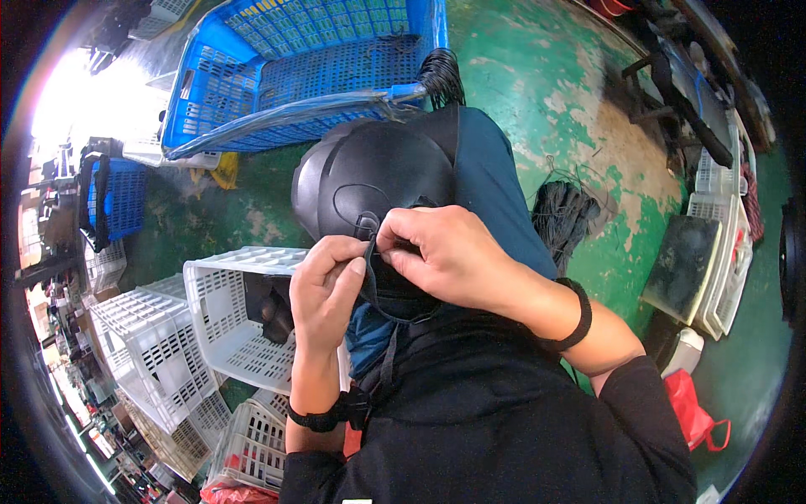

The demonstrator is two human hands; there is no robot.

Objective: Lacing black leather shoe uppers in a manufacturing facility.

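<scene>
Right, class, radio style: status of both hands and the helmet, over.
Left hand and right hand both pinching the black strap at the black helmet. Helmet resting on lap. Nothing in the way.

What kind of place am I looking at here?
Probably a small factory or workshop floor. Worn green painted floor, stacked white plastic crates and a big blue crate surround the person, whose left hand and right hand work on a black helmet shell on their lap.
</scene>
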